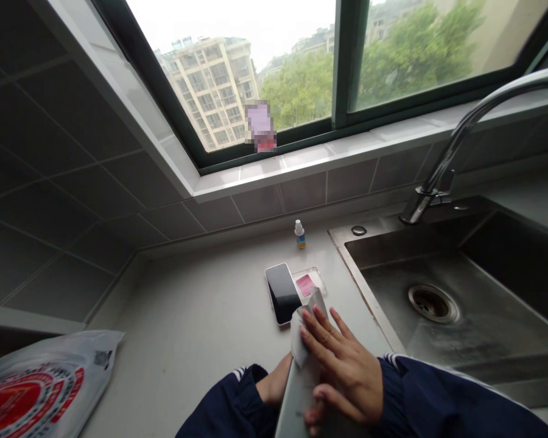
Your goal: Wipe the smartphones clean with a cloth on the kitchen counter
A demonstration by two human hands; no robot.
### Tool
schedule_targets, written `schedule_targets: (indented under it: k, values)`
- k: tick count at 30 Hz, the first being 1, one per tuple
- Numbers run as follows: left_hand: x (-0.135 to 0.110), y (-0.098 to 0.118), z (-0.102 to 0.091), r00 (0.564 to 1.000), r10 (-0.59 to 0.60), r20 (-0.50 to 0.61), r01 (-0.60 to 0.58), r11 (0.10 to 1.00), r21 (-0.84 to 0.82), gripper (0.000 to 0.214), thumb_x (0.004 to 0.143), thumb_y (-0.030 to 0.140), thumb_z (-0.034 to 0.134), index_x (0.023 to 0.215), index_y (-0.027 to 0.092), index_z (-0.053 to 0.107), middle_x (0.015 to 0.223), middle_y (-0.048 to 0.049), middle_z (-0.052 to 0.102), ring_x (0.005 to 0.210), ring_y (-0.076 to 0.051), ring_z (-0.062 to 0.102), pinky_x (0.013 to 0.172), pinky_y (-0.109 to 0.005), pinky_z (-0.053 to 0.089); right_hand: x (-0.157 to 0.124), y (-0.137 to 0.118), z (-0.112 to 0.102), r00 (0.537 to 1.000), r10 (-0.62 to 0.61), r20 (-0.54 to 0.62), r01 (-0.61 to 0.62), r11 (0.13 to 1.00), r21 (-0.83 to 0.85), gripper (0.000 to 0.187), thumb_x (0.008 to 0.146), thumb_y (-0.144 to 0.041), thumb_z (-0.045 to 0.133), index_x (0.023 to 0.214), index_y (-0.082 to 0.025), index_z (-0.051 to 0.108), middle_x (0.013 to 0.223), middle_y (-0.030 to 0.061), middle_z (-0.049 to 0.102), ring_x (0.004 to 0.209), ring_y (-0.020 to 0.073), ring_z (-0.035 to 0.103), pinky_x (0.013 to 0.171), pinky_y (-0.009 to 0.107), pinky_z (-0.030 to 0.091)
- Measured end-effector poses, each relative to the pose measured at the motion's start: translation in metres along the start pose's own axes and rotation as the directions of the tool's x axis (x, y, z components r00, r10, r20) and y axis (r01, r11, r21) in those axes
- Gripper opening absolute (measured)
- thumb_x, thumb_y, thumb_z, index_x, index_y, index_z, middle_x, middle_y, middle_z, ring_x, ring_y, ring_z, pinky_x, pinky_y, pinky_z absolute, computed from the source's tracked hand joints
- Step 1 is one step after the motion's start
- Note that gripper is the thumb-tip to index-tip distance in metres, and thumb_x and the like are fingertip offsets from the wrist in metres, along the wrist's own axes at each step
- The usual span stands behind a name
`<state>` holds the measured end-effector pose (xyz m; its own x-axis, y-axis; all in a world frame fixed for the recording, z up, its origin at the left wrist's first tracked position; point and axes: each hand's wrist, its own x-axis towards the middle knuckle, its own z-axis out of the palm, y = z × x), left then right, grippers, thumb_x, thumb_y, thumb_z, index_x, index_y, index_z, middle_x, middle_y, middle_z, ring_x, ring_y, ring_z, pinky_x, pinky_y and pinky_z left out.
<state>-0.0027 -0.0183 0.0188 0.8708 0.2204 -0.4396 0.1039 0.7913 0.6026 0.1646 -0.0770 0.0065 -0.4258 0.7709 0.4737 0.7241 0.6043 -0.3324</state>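
Observation:
My right hand (342, 365) presses a small white cloth (301, 337) against a flat grey device (296, 395), perhaps a tablet, held tilted above the counter's front edge. Its fingers lie together over the cloth. My left hand (276, 383) is mostly hidden behind the device and supports it from the left; its fingers do not show. Just beyond lies a dark-screened phone (282, 293) flat on the counter, next to a clear case with a pink card (308, 283).
A small dropper bottle (299, 235) stands by the tiled wall. A steel sink (461, 298) with a tall tap (442, 164) fills the right. A white and red plastic bag (36, 383) lies at the left front. The window sill runs behind.

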Motion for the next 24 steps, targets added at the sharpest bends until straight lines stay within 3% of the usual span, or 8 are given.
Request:
schedule_targets:
  k: [3,5,12,15,17,21,24]
  values:
    - [0.0,-0.002,-0.003,0.962,-0.246,0.121,0.247,0.969,0.007,0.073,0.089,0.063,0.017,0.055,0.02,0.065,0.054,-0.004,0.057,0.053,-0.019,0.058,0.072,-0.042,0.043,0.001,0.004,0.002,0.998,0.015,0.058,-0.016,1.0,0.019,0.07,0.099,-0.052,0.026,0.154,-0.01,0.014,0.159,0.0167,0.013,0.146,0.0368,0.01,0.115,0.059,0.009]
    - [0.0,-0.003,-0.005,0.951,-0.282,0.125,0.286,0.958,-0.016,0.074,0.089,0.063,0.014,0.06,0.021,0.068,0.065,-0.0037,0.062,0.065,-0.02,0.064,0.08,-0.04,0.042,0.001,0.007,0.002,0.997,0.023,0.072,-0.026,0.999,0.039,0.068,0.099,-0.05,0.026,0.154,-0.011,0.015,0.159,0.0159,0.013,0.147,0.0351,0.009,0.116,0.058,0.011]
    - [0.004,0.001,-0.013,0.987,-0.158,0.036,0.161,0.979,-0.121,0.079,0.09,0.065,0.016,0.092,0.012,0.075,0.078,-0.0065,0.069,0.073,-0.019,0.065,0.083,-0.037,0.045,0.0,0.018,0.0,0.998,-0.018,0.052,0.012,0.995,0.098,0.058,0.1,-0.041,0.029,0.151,-0.013,0.028,0.157,0.0129,0.023,0.147,0.0304,0.013,0.117,0.053,0.013]
    - [0.003,0.004,-0.011,0.995,-0.088,0.038,0.093,0.978,-0.188,0.073,0.091,0.062,0.021,0.114,0.012,0.068,0.09,-0.0087,0.072,0.081,-0.021,0.066,0.083,-0.037,0.047,-0.001,0.02,0.001,0.998,-0.029,0.054,0.023,0.993,0.117,0.054,0.101,-0.038,0.03,0.148,-0.013,0.033,0.156,0.0128,0.027,0.146,0.0297,0.015,0.117,0.053,0.015]
    - [0.001,0.006,-0.008,0.999,-0.036,0.04,0.044,0.972,-0.23,0.061,0.093,0.056,0.026,0.13,0.019,0.058,0.109,-0.0081,0.07,0.098,-0.024,0.065,0.086,-0.039,0.046,-0.001,0.019,0.0,0.997,-0.045,0.058,0.037,0.991,0.131,0.054,0.1,-0.039,0.03,0.147,-0.013,0.036,0.156,0.0126,0.028,0.146,0.0298,0.016,0.117,0.054,0.016]
    - [0.003,0.007,-0.004,0.995,0.079,0.061,-0.054,0.94,-0.338,0.057,0.092,0.055,0.035,0.123,0.016,0.064,0.106,-0.011,0.071,0.106,-0.028,0.063,0.095,-0.04,0.043,0.001,0.018,-0.004,0.996,-0.068,0.056,0.061,0.992,0.114,0.053,0.1,-0.039,0.033,0.144,-0.012,0.041,0.154,0.0124,0.031,0.146,0.0307,0.014,0.116,0.056,0.017]
    - [0.007,0.007,-0.002,0.984,0.176,0.012,-0.151,0.879,-0.453,0.059,0.091,0.058,0.035,0.12,0.017,0.065,0.111,-0.0138,0.069,0.113,-0.03,0.06,0.102,-0.045,0.037,0.002,0.017,-0.006,0.997,-0.054,0.058,0.051,0.997,0.058,0.049,0.098,-0.035,0.038,0.141,-0.013,0.046,0.153,0.0111,0.034,0.146,0.0303,0.014,0.117,0.056,0.015]
